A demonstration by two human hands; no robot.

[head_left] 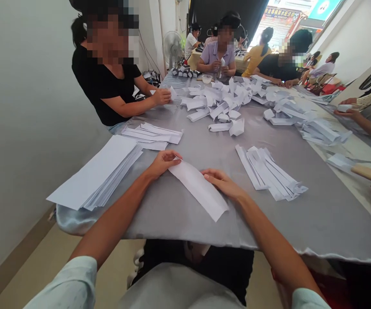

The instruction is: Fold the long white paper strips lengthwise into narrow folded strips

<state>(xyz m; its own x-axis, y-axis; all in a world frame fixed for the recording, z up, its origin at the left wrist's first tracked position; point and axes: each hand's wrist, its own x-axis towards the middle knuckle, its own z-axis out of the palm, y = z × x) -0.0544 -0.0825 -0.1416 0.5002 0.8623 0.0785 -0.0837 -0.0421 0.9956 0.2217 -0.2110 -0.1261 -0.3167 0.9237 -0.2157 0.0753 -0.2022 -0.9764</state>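
Observation:
A white paper strip (198,187) lies at a slant between my hands, low over the grey tablecloth and slightly curved. My left hand (165,163) pinches its far left corner between thumb and fingers. Along the strip's right edge rests my right hand (219,181), with the thumb on top and the fingers partly hidden behind the paper. Left of my left arm is a thick stack of white paper sheets (97,171). Several folded paper strips (269,174) lie to the right of my right hand.
More paper strips (153,135) lie beyond the stack. A heap of folded white paper pieces (220,101) covers the table's far middle. A person in black (108,86) sits at the left, another in lilac (219,58) across. The grey tablecloth (185,229) ends close to my lap.

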